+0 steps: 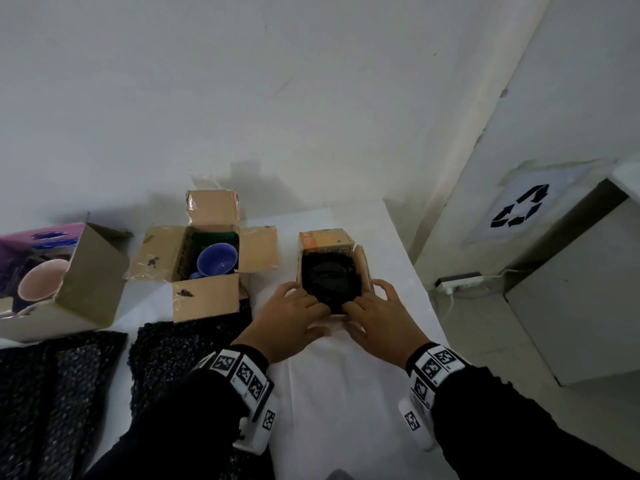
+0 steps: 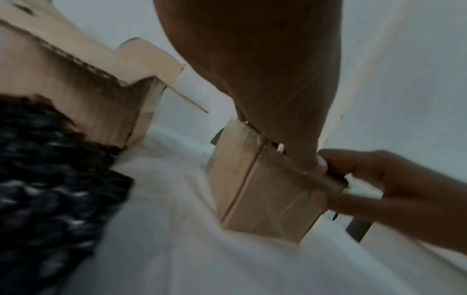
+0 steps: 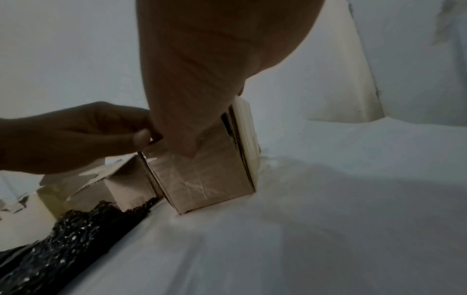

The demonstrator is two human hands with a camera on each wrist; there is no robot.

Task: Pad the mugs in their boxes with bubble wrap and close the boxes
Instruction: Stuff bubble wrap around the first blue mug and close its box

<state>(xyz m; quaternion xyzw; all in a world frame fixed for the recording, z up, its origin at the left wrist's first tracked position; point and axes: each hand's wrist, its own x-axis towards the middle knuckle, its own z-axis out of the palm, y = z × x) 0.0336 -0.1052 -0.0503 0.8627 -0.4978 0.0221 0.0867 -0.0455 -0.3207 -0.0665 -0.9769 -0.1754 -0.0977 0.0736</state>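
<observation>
A small brown box (image 1: 325, 241) stands at the right of the white table (image 1: 332, 375), stuffed with black bubble wrap (image 1: 329, 282) that hides any mug. My left hand (image 1: 304, 306) and right hand (image 1: 367, 306) meet at its near rim, fingers curled over the edge onto the wrap. The left wrist view shows the right hand (image 2: 379, 189) pinching the near wall of the box (image 2: 265, 199), thumb on the front face. In the right wrist view the left hand (image 3: 76, 135) pinches the same rim of the box (image 3: 202, 179). An open middle box (image 1: 207, 296) holds a blue mug (image 1: 216, 259). A purple box (image 1: 90, 271) holds a pink mug (image 1: 41, 278).
Black bubble wrap sheets (image 1: 162, 355) lie on the near left of the table. The table's right edge runs just beside the small box. On the floor to the right are a power strip (image 1: 460, 282) and a white cabinet (image 1: 571, 289) with a recycling sign (image 1: 519, 209).
</observation>
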